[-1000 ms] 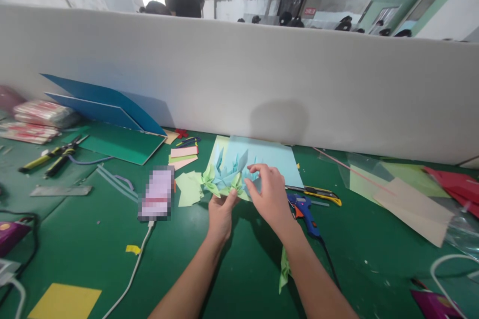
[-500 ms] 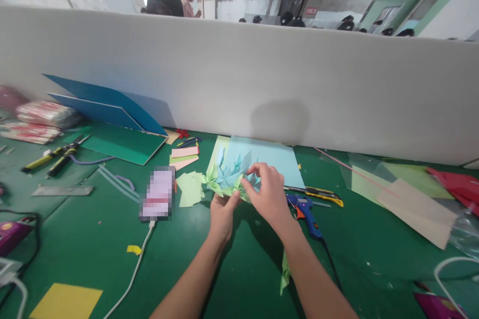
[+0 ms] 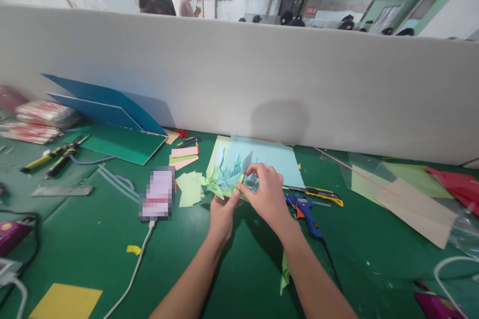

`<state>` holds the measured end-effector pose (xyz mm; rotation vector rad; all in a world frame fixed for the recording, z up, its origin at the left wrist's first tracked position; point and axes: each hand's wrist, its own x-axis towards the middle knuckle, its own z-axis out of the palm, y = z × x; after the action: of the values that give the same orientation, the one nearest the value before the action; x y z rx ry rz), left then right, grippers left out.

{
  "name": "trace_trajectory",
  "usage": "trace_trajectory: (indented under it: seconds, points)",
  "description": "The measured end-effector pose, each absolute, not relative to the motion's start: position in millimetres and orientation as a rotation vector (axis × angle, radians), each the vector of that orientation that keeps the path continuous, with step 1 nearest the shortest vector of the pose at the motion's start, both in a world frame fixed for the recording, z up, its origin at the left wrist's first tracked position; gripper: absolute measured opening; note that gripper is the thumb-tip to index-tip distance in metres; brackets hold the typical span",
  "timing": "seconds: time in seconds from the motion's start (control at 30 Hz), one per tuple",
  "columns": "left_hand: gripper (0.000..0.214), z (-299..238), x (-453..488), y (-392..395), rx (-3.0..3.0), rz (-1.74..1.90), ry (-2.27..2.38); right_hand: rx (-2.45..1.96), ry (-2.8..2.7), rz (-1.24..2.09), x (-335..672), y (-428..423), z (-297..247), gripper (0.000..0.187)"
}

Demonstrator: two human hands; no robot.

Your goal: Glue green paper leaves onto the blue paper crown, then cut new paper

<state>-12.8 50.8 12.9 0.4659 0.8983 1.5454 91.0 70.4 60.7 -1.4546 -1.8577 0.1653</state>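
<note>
A folded paper flower [image 3: 227,175] with pale blue spikes and light green outer petals is held just above the green table [image 3: 239,264]. My left hand [image 3: 221,214] grips it from below, thumb up against a green petal. My right hand [image 3: 265,194] curls over its right side, fingers pinched on a blue and green petal. Behind the flower lies a pale blue sheet [image 3: 269,158] on a light green one.
A blue glue gun [image 3: 305,212] and a yellow utility knife [image 3: 318,193] lie right of my hands. A phone [image 3: 157,193] on a white cable, green paper squares [image 3: 190,187], pliers [image 3: 52,155] and blue boards [image 3: 105,102] sit to the left. A white partition [image 3: 262,79] stands behind; people are beyond it.
My right hand's fingers have closed from a loose reach over the flower to a pinch on its right petals. The left hand and flower have barely shifted.
</note>
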Motion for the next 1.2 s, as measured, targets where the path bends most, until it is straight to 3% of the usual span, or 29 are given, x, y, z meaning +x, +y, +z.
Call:
trace_trajectory:
  seconds: [0.33, 0.53, 0.77, 0.97, 1.2]
  points:
    - [0.051, 10, -12, 51, 0.5, 1.555, 0.87, -1.486, -1.83, 0.239, 92, 68, 66, 0.024]
    - [0.053, 5, -11, 51, 0.521, 1.552, 0.872, -1.455, -1.821, 0.276, 95, 69, 66, 0.012]
    - [0.056, 3, -9, 52, 0.667, 1.534, 0.777, -1.392, -1.709, 0.234, 91, 69, 72, 0.011]
    - [0.048, 3, -5, 48, 0.711, 1.321, 0.762, -1.31, -1.616, 0.125, 83, 67, 75, 0.012]
    - [0.028, 2, -2, 46, 0.674, 1.33, 0.842, -1.339, -1.655, -0.045, 70, 68, 70, 0.012]
